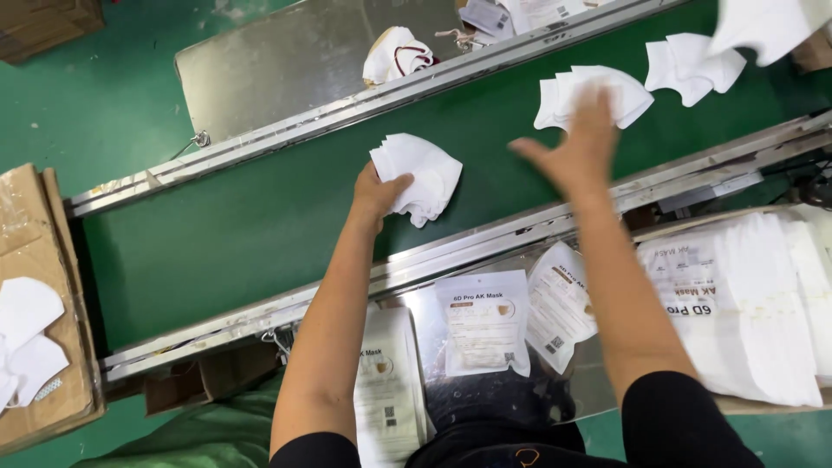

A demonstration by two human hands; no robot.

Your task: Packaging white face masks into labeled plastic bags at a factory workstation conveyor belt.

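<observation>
At far left an open cardboard box [43, 347] holds two or three loose white masks. The green conveyor belt [243, 225] runs diagonally between two metal rails, its left stretch bare. The left hand [374, 195] grips one stack of white masks [420, 173] on the belt, fingers closed around its edge. The right hand [576, 147] hovers with fingers spread — blurred — over a second pile [598, 91]; a third pile [693, 62] lies near the far rail. Three printed pouches [485, 321] lie on the near metal shelf.
</observation>
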